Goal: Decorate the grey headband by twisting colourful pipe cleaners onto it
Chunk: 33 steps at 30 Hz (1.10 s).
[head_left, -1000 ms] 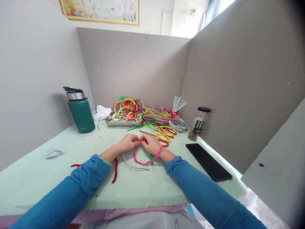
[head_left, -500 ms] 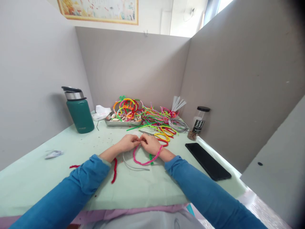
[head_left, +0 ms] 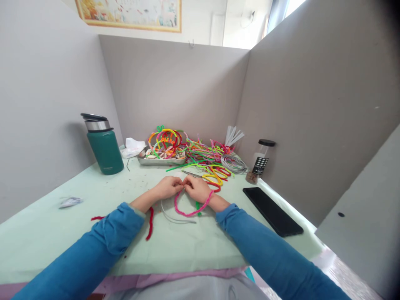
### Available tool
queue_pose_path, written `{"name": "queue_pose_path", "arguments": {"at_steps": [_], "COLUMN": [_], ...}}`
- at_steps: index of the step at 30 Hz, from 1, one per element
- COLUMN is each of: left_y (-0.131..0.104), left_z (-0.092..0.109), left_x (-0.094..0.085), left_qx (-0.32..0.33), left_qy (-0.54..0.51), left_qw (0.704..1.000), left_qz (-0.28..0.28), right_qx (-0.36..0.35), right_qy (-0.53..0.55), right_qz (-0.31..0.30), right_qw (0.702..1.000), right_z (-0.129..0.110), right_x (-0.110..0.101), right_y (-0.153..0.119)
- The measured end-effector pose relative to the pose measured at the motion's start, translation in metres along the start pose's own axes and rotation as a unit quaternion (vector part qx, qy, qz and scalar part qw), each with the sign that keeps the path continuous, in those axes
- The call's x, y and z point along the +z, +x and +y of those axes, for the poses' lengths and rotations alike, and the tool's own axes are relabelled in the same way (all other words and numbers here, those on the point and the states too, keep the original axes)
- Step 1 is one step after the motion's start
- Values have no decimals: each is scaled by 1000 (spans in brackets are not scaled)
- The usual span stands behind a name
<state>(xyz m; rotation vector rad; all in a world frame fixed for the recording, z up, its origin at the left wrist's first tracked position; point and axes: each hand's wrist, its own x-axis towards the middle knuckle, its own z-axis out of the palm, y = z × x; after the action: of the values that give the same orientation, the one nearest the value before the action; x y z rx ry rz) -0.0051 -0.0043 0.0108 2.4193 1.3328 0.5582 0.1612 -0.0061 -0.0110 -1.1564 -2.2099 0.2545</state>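
My left hand (head_left: pixel 169 186) and my right hand (head_left: pixel 197 188) meet at the fingertips, both closed in a pinch. Between them they hold a pink pipe cleaner (head_left: pixel 187 214), bent into a loop that hangs toward me and passes by my right wrist. The exact spot they grip is covered by the fingers. A thin grey wire (head_left: pixel 175 220) curves out from below my left hand onto the cloth. Small green pipe cleaner pieces (head_left: pixel 198 207) show inside and under the loop. A dark red pipe cleaner (head_left: pixel 150 225) lies beside my left forearm.
Scissors (head_left: pixel 210 176) with yellow-red handles lie behind my right hand. Farther back are a metal tray (head_left: pixel 162 162) of shells and ring shapes, a pipe cleaner pile (head_left: pixel 204 152) and a wire coil (head_left: pixel 234 164). A green bottle (head_left: pixel 106 152), a jar (head_left: pixel 259 162) and a phone (head_left: pixel 271 211) stand or lie around.
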Motion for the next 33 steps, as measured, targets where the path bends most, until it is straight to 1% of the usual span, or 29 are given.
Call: {"name": "queue_pose_path", "arguments": {"at_steps": [15, 33], "left_y": [-1, 0], "left_z": [3, 0], "left_x": [-1, 0], "left_qx": [-1, 3], "left_qy": [10, 15], "left_qw": [1000, 1000], "left_qz": [3, 1], "right_qx": [3, 1], "right_qy": [9, 7], "right_qz": [2, 6], "right_qw": [1000, 1000], "right_z": [-2, -2], "right_x": [-1, 0], "right_y": [0, -1]}}
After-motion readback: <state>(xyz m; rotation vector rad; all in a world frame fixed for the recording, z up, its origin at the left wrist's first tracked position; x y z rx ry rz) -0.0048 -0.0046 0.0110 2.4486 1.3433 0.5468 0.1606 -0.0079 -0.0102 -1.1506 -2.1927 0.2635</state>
